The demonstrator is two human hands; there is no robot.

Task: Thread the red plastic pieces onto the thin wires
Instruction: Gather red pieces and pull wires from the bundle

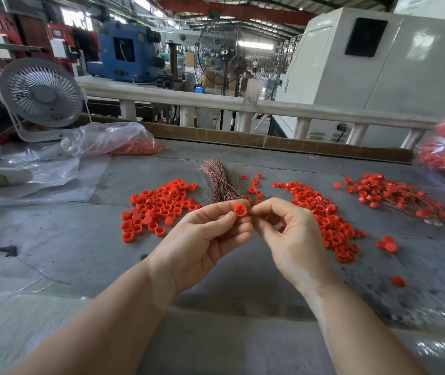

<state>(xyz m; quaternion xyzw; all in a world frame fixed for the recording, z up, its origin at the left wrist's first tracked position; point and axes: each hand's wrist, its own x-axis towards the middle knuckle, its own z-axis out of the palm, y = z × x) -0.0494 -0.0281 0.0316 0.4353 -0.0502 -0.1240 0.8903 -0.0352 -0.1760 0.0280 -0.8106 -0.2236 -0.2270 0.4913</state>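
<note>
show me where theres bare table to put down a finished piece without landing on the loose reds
Bare table lies left of the left cap pile, and along the near edge below both hands. It is crowded across the middle: wire bundle, middle pile, and threaded pieces at right. Stray caps dot the right side.

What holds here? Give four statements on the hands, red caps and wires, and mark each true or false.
1. The left hand pinches a red cap. True.
2. The wire bundle lies on the grey table beyond the hands. True.
3. The right hand rests flat on the table. False: it is raised, fingertips beside the cap.
4. The white desk fan stands at the table's right. False: it stands at the far left.
</note>
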